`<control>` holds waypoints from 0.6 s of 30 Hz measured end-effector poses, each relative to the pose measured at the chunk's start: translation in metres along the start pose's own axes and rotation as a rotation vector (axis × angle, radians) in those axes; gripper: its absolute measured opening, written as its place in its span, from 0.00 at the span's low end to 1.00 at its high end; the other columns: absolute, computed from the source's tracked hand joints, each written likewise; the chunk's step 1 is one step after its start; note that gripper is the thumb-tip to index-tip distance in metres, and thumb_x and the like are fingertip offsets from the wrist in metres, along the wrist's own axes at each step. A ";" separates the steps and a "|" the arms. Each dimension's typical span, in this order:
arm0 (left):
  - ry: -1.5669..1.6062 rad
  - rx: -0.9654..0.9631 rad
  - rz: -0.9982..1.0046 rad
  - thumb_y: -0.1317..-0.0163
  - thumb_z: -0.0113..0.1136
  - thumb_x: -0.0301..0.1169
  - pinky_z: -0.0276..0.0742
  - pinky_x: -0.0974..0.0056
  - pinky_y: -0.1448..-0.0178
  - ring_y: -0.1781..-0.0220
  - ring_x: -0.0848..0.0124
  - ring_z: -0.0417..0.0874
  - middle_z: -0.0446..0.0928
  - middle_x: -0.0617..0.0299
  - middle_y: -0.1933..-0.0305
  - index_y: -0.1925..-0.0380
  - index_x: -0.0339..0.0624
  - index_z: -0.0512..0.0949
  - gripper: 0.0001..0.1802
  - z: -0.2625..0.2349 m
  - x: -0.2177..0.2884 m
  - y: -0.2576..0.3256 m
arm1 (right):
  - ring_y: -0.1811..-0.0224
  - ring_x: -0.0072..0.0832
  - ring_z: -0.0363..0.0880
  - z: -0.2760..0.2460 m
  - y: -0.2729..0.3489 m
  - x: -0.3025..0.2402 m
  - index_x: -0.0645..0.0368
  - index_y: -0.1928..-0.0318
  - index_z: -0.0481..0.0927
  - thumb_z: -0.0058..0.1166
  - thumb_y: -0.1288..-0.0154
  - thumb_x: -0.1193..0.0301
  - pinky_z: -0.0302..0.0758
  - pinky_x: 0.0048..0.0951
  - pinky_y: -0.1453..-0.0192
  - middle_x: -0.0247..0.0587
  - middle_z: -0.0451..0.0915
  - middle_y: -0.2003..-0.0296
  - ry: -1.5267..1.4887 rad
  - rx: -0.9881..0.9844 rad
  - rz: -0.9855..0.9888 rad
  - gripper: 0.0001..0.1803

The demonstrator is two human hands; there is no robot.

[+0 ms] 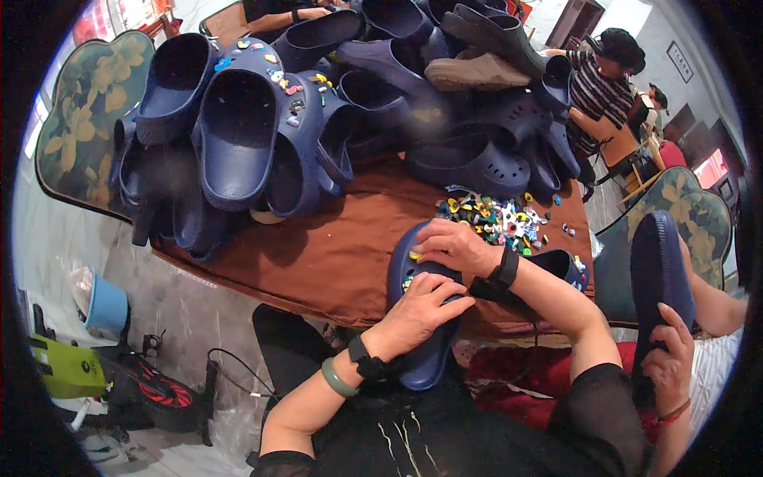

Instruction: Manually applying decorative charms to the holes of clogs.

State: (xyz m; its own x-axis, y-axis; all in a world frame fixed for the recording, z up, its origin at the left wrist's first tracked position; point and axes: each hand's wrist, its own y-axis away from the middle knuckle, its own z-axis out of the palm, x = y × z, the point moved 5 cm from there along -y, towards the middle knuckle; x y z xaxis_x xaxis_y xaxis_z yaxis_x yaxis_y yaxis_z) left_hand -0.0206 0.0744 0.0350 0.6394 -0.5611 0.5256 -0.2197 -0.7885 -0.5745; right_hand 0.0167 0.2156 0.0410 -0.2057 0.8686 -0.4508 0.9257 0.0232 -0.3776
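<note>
A dark blue clog stands tilted at the table's near edge, its heel toward my lap. My left hand grips its upper, with fingers bent over the opening. Over the toe, the fingertips of my right hand pinch down on a small yellow shoe charm, which they partly cover. Another colourful charm sits on the upper near my left fingers. Just beyond my right hand lies a pile of mixed charms. Under my right wrist's far side rests a second blue clog with charms on it.
Heaped clogs fill the left and far parts of the brown-covered table. At right, another person's hand holds a clog upright. Floral chair backs flank the table. A blue bin stands on the floor.
</note>
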 end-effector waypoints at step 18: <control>-0.024 -0.042 0.025 0.50 0.55 0.22 0.68 0.55 0.41 0.44 0.58 0.72 0.75 0.61 0.47 0.49 0.48 0.79 0.25 -0.002 0.001 -0.009 | 0.44 0.41 0.67 0.006 -0.010 0.024 0.52 0.60 0.81 0.66 0.44 0.59 0.66 0.40 0.41 0.42 0.72 0.50 -0.103 -0.191 0.390 0.15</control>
State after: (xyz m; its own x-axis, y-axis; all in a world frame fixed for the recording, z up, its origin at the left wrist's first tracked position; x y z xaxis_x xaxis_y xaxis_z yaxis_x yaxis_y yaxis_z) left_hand -0.0197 0.0802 0.0420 0.6510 -0.5748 0.4959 -0.2664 -0.7847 -0.5597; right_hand 0.0006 0.2335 0.0286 0.1491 0.7770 -0.6116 0.9803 -0.1974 -0.0118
